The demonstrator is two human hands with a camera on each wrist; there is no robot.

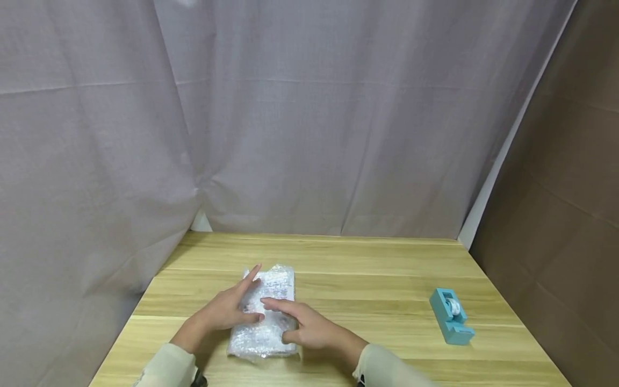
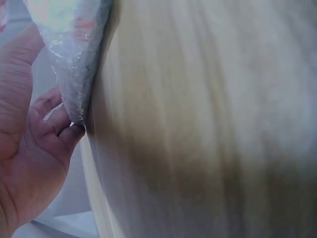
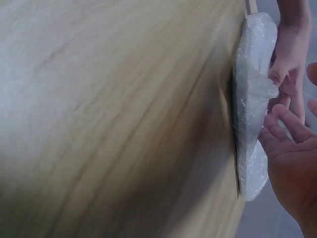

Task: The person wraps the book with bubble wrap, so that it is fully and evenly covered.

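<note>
A flat, rectangular package wrapped in clear bubble wrap (image 1: 263,341) lies on the wooden table, towards its front left. Over its left side my left hand (image 1: 227,309) rests with fingers extended and thumb pointing across the top. From the right, my right hand (image 1: 316,327) reaches over the wrap, its fingers straight and thumb near the right edge. In the left wrist view, the left fingers touch a corner of the wrap (image 2: 74,59), where some red print shows. A loose flap of wrap (image 3: 260,84) sticks up between the hands in the right wrist view.
A light blue tape dispenser (image 1: 447,317) with a roll of clear tape (image 1: 453,306) stands at the table's right side. Grey cloth (image 1: 309,134) hangs behind the table and on the left; a brown cloth (image 1: 561,226) hangs on the right.
</note>
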